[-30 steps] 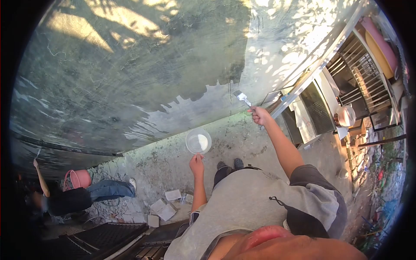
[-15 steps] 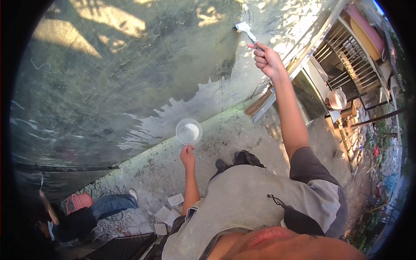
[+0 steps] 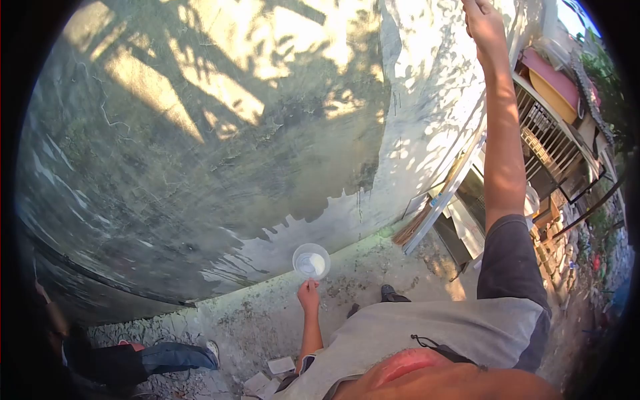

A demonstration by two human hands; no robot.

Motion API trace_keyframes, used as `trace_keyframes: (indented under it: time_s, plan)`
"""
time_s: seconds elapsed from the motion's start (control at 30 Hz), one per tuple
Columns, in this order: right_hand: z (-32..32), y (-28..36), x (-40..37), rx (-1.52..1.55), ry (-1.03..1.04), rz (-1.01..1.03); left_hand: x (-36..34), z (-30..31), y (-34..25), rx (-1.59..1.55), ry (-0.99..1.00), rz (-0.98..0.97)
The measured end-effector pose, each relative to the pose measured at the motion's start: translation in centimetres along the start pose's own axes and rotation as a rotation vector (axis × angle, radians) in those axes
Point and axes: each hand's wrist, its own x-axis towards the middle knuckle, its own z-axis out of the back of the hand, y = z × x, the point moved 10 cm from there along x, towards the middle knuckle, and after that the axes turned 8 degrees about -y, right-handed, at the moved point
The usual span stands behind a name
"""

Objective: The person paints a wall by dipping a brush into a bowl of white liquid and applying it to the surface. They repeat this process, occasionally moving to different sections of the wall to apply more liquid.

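My left hand (image 3: 309, 292) is closed on the rim of a round clear plastic tub (image 3: 323, 251). White paint (image 3: 310, 265) lies in the bottom of it. The tub hangs beside the foot of a grey-green wall (image 3: 267, 160). High at the upper edge of the view, my right hand (image 3: 485, 27) is raised with its fingers closed. The paintbrush it gripped half a second ago lies beyond the picture's edge. White paint covers the wall's right side and its lower strip, with drips below the ragged edge.
At the lower left, another person (image 3: 107, 360) in dark clothes and jeans works at the same wall. White blocks (image 3: 281, 365) lie on the rough concrete ground. To the right stand a straw broom (image 3: 410, 228), leaning boards and a metal rack (image 3: 548, 133) with a pink basin (image 3: 548, 75).
My right hand has gone up and to the right, taking the paintbrush out of view. The camera view has shifted, so the wall and tub appear lower. The tub stays in my left hand.
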Motion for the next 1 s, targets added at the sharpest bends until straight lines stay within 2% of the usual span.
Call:
trace_keyframes:
  time_s: [0.03, 0.07, 0.13, 0.17, 0.23, 0.27, 0.3, 0.43, 0.5, 0.57, 0.6, 0.63, 0.73, 0.83, 0.93, 0.97, 1.0]
  plan:
    - [0.1, 2.4, 1.4, -0.200, -0.097, 0.216, 0.1, 0.3, 0.3, 0.002, -0.011, -0.001]
    - [0.2, 2.8, 2.1, -0.197, -0.107, 0.220, 0.2, 0.5, 0.5, -0.001, -0.013, -0.012]
    - [-1.8, 6.4, 2.6, -0.059, 0.052, 0.084, 0.3, 0.6, 0.6, 0.018, -0.008, 0.004]
    - [-2.3, 6.0, 3.2, -0.057, 0.046, 0.093, 0.3, 0.6, 0.6, 0.011, -0.008, -0.004]
    - [-3.9, 8.8, 3.0, -0.032, 0.029, 0.473, 0.1, 1.0, 0.4, 0.012, -0.021, 0.009]
    - [-4.4, 9.2, 2.6, -0.112, 0.035, 0.530, 0.0, 0.9, 0.6, 0.007, -0.024, 0.005]
    - [-4.3, 9.9, 1.9, -0.109, 0.032, 0.535, 0.0, 0.8, 0.8, 0.009, -0.026, -0.001]
    - [-7.8, 7.3, -1.8, -0.332, 0.379, 0.343, -0.5, 0.8, 1.6, 0.002, -0.021, -0.001]
    - [-8.8, 5.4, -5.7, -0.325, 0.338, 0.747, -0.8, 1.2, 2.1, 0.008, -0.033, 0.014]
    - [-9.4, 3.5, -9.3, -0.513, 0.712, 0.351, -1.5, 1.3, 2.6, 0.010, -0.044, 0.037]
    - [-9.2, 4.0, -11.6, -0.562, 0.802, 0.355, -1.8, 1.5, 2.7, -0.005, -0.048, 0.050]
    - [-9.3, 3.3, -13.4, -0.625, 0.925, 0.254, -2.1, 1.8, 3.0, -0.018, -0.051, 0.061]
    - [-10.5, 1.0, -16.5, -0.585, 1.109, 0.257, -2.5, 2.4, 3.3, 0.045, -0.042, 0.050]
    - [-11.2, 1.2, -14.0, -0.559, 1.014, 0.291, -2.5, 2.9, 3.7, 0.032, -0.057, 0.058]
    - [-11.2, 3.3, -7.2, -0.478, 0.718, 0.461, -2.2, 3.1, 3.7, 0.020, -0.072, 0.063]
    - [-10.9, 4.5, -5.2, -0.629, 0.788, 0.307, -2.0, 3.2, 3.5, 0.022, -0.075, 0.061]
    - [-10.0, 6.1, -2.1, -0.602, 0.626, 0.419, -1.8, 3.2, 3.2, 0.025, -0.073, 0.062]
